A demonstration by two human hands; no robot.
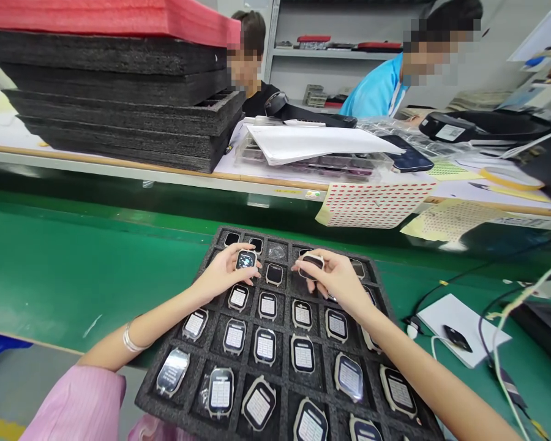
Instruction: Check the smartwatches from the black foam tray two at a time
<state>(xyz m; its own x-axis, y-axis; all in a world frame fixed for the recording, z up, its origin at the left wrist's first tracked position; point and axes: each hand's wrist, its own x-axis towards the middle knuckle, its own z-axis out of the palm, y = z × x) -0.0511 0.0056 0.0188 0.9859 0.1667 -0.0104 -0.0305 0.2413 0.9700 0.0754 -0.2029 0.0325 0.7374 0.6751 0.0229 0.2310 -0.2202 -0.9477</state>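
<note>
1. Black foam tray (386, 294) with square pockets, lying on the green table (73, 263); taken as landmark for all positions below.
2. Left hand (223, 272) over the tray's far-left rows, fingers closed around a smartwatch body (246, 260) with lit dark screen facing up; watch lifted just above its pocket.
3. Right hand (337, 278) over the tray's far-centre rows, fingertips pinching a second watch body (311, 264), dark face, light rim; held just above the tray.
4. Both held watches near each other, apart, with one tray column between them.
5. Near rows of the tray filled with watch bodies (265, 346) showing white label screens, one per pocket; most under clear film.
6. Far row of the tray: a few dark-screen units (232, 239) seated in pockets; at least one pocket holding only a clear wrap.
7. Silver bracelet (131, 338) on the left wrist; pink sleeve (78, 407) at the tray's near-left corner.
8. Beyond the tray's far-left side, on the raised shelf: stack of black foam trays (119, 104) topped by a red foam sheet (119, 18).
9. Beyond the tray's far-right side: sheet of red dot stickers (376, 205) hanging over the shelf edge; white papers (312, 141) on clear plastic trays.
10. Right of the tray: white pad (461, 327) with a small black part on it, cables alongside.
11. Two other persons seated beyond the shelf, hands not in view.
</note>
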